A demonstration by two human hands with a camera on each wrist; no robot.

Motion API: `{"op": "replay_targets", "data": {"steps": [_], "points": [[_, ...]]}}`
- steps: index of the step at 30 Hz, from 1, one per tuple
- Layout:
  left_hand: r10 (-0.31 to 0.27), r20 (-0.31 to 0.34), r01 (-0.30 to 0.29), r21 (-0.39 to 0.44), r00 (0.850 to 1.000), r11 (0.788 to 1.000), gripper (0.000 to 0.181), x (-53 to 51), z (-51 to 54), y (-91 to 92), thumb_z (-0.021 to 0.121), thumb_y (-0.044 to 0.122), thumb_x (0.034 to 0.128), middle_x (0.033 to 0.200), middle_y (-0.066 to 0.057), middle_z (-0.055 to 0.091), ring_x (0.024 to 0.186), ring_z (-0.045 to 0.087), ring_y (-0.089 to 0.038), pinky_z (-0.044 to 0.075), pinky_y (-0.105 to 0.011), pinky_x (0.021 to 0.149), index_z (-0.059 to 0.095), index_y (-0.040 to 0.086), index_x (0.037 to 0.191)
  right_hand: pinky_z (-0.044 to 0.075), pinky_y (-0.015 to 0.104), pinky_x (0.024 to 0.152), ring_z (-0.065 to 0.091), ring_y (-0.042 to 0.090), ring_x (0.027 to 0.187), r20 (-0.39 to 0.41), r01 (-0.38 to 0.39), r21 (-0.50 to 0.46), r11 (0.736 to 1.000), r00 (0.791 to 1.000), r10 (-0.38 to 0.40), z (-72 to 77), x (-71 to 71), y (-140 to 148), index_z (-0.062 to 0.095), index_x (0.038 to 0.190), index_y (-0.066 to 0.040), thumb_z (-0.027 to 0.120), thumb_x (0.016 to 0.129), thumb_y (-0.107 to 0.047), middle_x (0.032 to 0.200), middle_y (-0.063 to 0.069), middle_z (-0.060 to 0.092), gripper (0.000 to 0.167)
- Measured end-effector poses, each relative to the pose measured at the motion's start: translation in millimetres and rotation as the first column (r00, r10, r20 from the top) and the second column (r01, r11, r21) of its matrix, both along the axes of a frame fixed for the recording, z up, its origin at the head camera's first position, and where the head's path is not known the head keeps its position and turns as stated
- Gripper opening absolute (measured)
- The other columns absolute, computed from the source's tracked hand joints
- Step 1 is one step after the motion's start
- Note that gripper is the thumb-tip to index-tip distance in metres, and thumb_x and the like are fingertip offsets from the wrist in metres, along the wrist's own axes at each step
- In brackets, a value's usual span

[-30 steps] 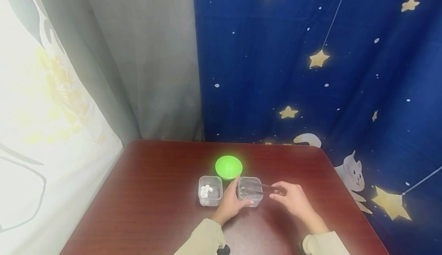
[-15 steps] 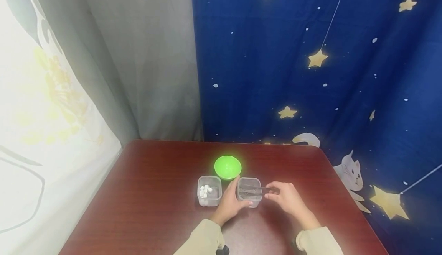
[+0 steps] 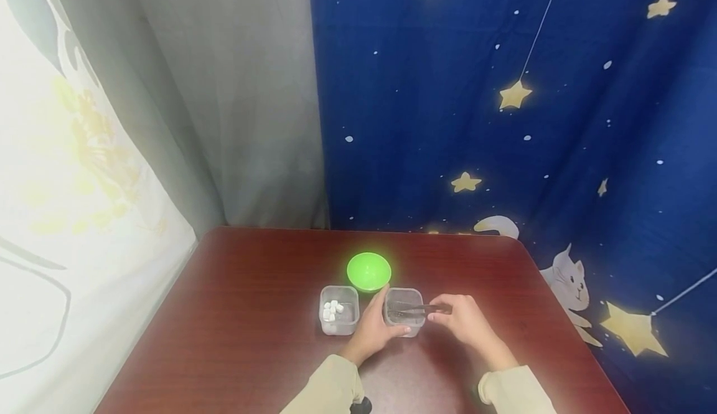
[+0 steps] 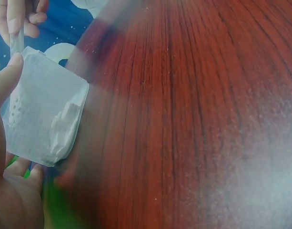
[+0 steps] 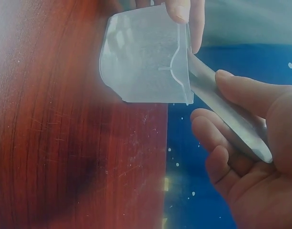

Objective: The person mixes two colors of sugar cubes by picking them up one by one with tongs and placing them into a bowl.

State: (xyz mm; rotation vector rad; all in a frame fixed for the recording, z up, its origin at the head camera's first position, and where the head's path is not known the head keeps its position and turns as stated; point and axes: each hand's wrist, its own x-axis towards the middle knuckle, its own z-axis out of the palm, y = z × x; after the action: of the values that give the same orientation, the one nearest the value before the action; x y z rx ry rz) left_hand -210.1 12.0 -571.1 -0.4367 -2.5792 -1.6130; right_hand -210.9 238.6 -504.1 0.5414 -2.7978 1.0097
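Note:
In the head view my left hand (image 3: 371, 330) grips a clear square plastic tub (image 3: 404, 325) from its left side, thumb along the near wall. A pair of metal tweezers (image 3: 417, 309) is held in my right hand (image 3: 465, 320), pinched between thumb and fingers. Their tips reach down inside this tub; whether anything lies between them is too small to tell. The right wrist view shows the tweezers (image 5: 231, 114) slanting over the rim of the tub (image 5: 141, 62). Some pale shape shows through the wall of the tub (image 4: 45, 105) in the left wrist view.
Left of the left hand stands a second clear tub (image 3: 348, 324) with several small white pieces (image 3: 333, 308) in it. A bright green bowl (image 3: 369, 272) sits behind the tubs. All stand on a dark red wooden table (image 3: 257, 314), with curtains (image 3: 403, 121) beyond.
My right hand has moved slightly left, taking the tweezers deeper over the tub, and their arms have come closer together. My left hand keeps its grip on the tub.

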Motion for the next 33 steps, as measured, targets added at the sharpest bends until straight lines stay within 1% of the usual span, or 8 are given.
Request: {"op": "replay_targets", "data": {"steps": [6, 13, 18, 21, 25, 29, 33], "points": [[0.002, 0.01, -0.002, 0.0, 1.0, 1.0, 0.102, -2.0, -0.9, -0.7, 0.088, 0.031, 0.0704, 0.147, -0.011, 0.043, 0.129, 0.045, -0.028, 0.036, -0.048, 0.106, 0.03, 0.007, 0.152, 0.055, 0.03, 0.07, 0.067, 0.011, 0.078, 0.001, 0.015, 0.01, 1.0, 1.0, -0.015, -2.4, -0.1, -2, 0.075, 0.09, -0.012, 0.081, 0.076, -0.014, 0.086, 0.001, 0.072, 0.016], [0.0, 0.018, 0.0, 0.02, 1.0, 1.0, 0.101, -3.4, -3.2, -0.8, 0.088, 0.03, 0.0703, 0.146, -0.011, 0.044, 0.128, 0.046, -0.027, 0.037, -0.046, 0.106, 0.031, 0.011, 0.151, 0.054, 0.033, 0.071, 0.065, 0.01, 0.077, -0.046, 0.056, 0.025, 0.998, 0.997, -0.054, -7.3, -0.1, 0, 0.075, 0.087, -0.017, 0.083, 0.075, -0.016, 0.082, -0.007, 0.071, 0.015], [-0.003, 0.026, 0.002, 0.033, 1.0, 0.999, 0.101, -4.0, -2.3, -1.4, 0.088, 0.03, 0.07, 0.146, -0.012, 0.043, 0.129, 0.045, -0.028, 0.036, -0.046, 0.107, 0.031, 0.009, 0.151, 0.054, 0.031, 0.068, 0.065, 0.007, 0.074, -0.064, 0.083, -0.003, 0.997, 0.994, -0.083, -8.4, 0.1, 5, 0.076, 0.086, -0.019, 0.085, 0.072, -0.016, 0.08, -0.008, 0.071, 0.017], [-0.006, 0.03, 0.005, 0.048, 1.0, 0.999, 0.102, -4.4, -1.8, -2.1, 0.088, 0.031, 0.0696, 0.146, -0.012, 0.043, 0.13, 0.044, -0.029, 0.035, -0.047, 0.107, 0.031, 0.006, 0.151, 0.054, 0.03, 0.067, 0.064, 0.006, 0.072, -0.072, 0.09, -0.021, 0.996, 0.993, -0.091, -6.5, 1.3, 7, 0.076, 0.086, -0.019, 0.085, 0.072, -0.015, 0.079, -0.009, 0.071, 0.017], [-0.004, 0.029, 0.003, 0.037, 1.0, 0.999, 0.103, -5.8, -3.2, -2.5, 0.088, 0.033, 0.0693, 0.146, -0.011, 0.044, 0.131, 0.044, -0.029, 0.035, -0.046, 0.107, 0.032, 0.007, 0.151, 0.054, 0.028, 0.066, 0.064, 0.005, 0.072, -0.062, 0.101, -0.041, 0.994, 0.993, -0.103, -1.2, 4.2, 11, 0.075, 0.086, -0.021, 0.085, 0.073, -0.015, 0.079, -0.012, 0.07, 0.017], [0.006, 0.031, -0.007, 0.019, 0.999, 1.0, 0.102, -6.7, -4.7, -2.2, 0.088, 0.035, 0.069, 0.146, -0.011, 0.044, 0.13, 0.044, -0.029, 0.036, -0.046, 0.107, 0.033, 0.007, 0.15, 0.055, 0.029, 0.067, 0.065, 0.007, 0.073, -0.055, 0.113, -0.064, 0.992, 0.992, -0.116, 5.3, 7.0, 13, 0.076, 0.088, -0.019, 0.084, 0.074, -0.015, 0.081, -0.009, 0.071, 0.017], [0.011, 0.04, -0.012, 0.019, 0.999, 1.0, 0.102, -7.1, -5.2, -1.7, 0.088, 0.035, 0.0687, 0.146, -0.012, 0.044, 0.13, 0.044, -0.03, 0.035, -0.047, 0.107, 0.034, 0.005, 0.149, 0.055, 0.029, 0.068, 0.066, 0.008, 0.075, -0.07, 0.118, -0.083, 0.99, 0.99, -0.123, 11.5, 8.8, 14, 0.076, 0.088, -0.018, 0.085, 0.074, -0.013, 0.082, -0.006, 0.072, 0.017]]}}
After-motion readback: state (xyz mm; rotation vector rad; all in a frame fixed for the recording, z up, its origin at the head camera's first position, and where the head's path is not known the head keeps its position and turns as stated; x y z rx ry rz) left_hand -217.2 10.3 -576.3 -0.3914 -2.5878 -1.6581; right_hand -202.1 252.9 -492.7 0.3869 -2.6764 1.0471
